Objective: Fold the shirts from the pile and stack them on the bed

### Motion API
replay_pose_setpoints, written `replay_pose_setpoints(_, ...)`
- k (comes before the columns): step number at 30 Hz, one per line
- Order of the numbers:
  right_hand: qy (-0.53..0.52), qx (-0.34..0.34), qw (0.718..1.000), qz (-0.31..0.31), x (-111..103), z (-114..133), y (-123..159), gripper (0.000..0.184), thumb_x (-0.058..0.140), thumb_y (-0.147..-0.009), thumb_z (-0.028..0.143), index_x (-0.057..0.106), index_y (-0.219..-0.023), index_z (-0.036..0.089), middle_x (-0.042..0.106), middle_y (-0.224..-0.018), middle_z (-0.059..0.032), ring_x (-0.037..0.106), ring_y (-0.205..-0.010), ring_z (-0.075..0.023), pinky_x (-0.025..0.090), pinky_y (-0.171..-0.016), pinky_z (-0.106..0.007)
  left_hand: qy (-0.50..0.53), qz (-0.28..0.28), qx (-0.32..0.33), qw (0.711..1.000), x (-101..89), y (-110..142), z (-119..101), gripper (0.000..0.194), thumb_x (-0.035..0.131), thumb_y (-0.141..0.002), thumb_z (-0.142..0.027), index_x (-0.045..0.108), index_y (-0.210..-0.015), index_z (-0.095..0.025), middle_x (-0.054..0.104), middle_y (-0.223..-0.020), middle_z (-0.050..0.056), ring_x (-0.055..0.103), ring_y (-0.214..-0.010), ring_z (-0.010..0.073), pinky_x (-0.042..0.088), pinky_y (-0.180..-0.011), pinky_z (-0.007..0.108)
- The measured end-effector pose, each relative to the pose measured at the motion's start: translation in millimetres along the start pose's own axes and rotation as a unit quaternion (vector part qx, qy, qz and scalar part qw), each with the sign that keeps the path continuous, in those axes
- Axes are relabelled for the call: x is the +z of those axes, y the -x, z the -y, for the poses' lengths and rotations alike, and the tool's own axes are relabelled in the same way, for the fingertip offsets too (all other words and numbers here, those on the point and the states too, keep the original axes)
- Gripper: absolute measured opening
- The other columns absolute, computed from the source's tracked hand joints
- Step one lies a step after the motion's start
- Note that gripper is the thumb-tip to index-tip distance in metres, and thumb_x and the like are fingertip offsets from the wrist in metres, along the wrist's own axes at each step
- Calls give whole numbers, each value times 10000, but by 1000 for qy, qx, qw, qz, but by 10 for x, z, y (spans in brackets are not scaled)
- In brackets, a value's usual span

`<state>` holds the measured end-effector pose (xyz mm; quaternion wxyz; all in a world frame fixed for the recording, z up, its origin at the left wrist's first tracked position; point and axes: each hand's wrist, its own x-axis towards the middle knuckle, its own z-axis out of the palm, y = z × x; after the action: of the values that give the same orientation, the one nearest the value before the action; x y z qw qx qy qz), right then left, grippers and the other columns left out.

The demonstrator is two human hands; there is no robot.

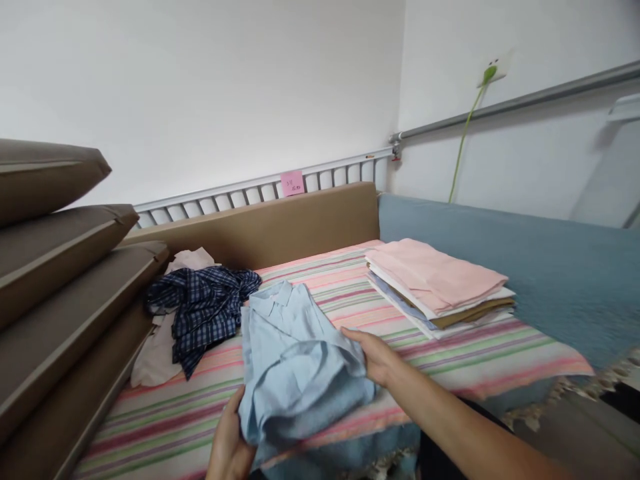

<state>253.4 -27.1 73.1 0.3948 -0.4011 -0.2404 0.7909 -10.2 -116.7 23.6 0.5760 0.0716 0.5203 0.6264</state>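
Our left hand (231, 432) is clamped on the near left corner of the light blue shirt (305, 363), our right hand (374, 357) on its right side. Its collar (271, 299) end rests on the striped cloth (165, 427), between a crumpled plaid garment (207, 300) and a stack of folded clothes (440, 277).

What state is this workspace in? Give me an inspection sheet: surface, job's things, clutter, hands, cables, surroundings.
Surface: striped cloth, with a fringed blue cover below its near edge.
Job's things: light blue collared shirt, partly folded; folded stack at right, pink piece on top.
Clutter: rumpled dark checked garment and pale clothing at left.
Hands: left hand and right hand grip the shirt's opposite sides.
Cables: green cord, plugged into a wall socket.
Surroundings: stacked brown cushions, blue backrest, white radiator, pink note.
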Motion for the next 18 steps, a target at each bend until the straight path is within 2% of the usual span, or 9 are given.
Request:
replay_pose_setpoints(3, 15, -29, 998, -54, 73, -34, -597, 287, 473, -875, 279, 566, -1070, 90, 706, -895, -116, 677, -762, -187, 530, -738, -328, 50, -26, 19, 998, 223, -348, -119, 331, 447, -839, -197, 530, -1143, -94, 684, -804, 76, 664, -752, 179, 528, -828, 365)
replay_pose_setpoints(5, 66, -63, 993, -75, 35, -121, -835, 365, 459, -882, 338, 516, -1158, 106, 674, -1029, -139, 669, -847, -202, 519, -789, -367, 16, -39, 59, 997, 205, -483, -132, 366, 425, -863, -288, 493, -1185, -129, 650, -994, 113, 644, -899, 209, 506, -865, 421)
replay_pose_setpoints(7, 175, -127, 974, -72, -38, -215, -933, 416, 489, -854, 395, 530, -1165, 122, 642, -1107, -149, 646, -936, -232, 492, -849, -407, -85, -59, 154, 983, 137, -512, -82, 392, 458, -849, -349, 494, -1200, -179, 571, -1199, 116, 549, -1115, 240, 432, -969, 450)
replay_pose_setpoints(9, 321, -227, 918, -53, -104, -275, -944, 409, 516, -824, 430, 599, -1106, 146, 637, -1131, -130, 601, -1032, -260, 435, -935, -436, -224, -41, 276, 934, 118, -474, 14, 381, 497, -831, -352, 533, -1185, -217, 512, -1309, 75, 430, -1250, 232, 309, -1078, 421)
replay_pose_setpoints(12, 504, -349, 789, -24, -129, -287, -966, 387, 471, -846, 438, 650, -1088, 194, 621, -1184, -97, 502, -1173, -263, 325, -1039, -444, -420, 59, 372, 826, 272, -438, 175, 375, 501, -828, -359, 586, -1170, -230, 506, -1341, 65, 359, -1305, 235, 204, -1125, 414)
replay_pose_setpoints(13, 551, -365, 750, -24, -120, -286, -1001, 399, 446, -863, 435, 636, -1127, 206, 590, -1235, -95, 454, -1224, -262, 289, -1058, -455, -475, 80, 387, 786, 355, -454, 222, 380, 490, -835, -359, 587, -1181, -237, 491, -1360, 66, 330, -1323, 245, 181, -1127, 439)
replay_pose_setpoints(15, 631, -359, 688, -33, -103, -312, -1111, 437, 419, -881, 443, 570, -1230, 226, 473, -1367, -94, 323, -1320, -272, 212, -1082, -493, -570, 87, 403, 710, 509, -527, 305, 406, 481, -842, -366, 550, -1230, -270, 416, -1424, 50, 225, -1371, 272, 102, -1124, 511)
replay_pose_setpoints(17, 690, -324, 647, -32, -110, -392, -1242, 485, 415, -882, 479, 482, -1314, 268, 335, -1462, -76, 197, -1371, -287, 135, -1087, -531, -637, 71, 400, 655, 591, -633, 389, 453, 499, -833, -394, 498, -1277, -305, 328, -1474, 38, 118, -1395, 309, 14, -1094, 589)
replay_pose_setpoints(18, 711, -302, 634, -25, -127, -449, -1300, 505, 419, -878, 499, 445, -1338, 294, 287, -1486, -64, 157, -1381, -291, 104, -1086, -541, -659, 64, 390, 640, 597, -689, 434, 478, 511, -823, -415, 479, -1290, -317, 300, -1486, 41, 87, -1396, 332, -14, -1071, 625)
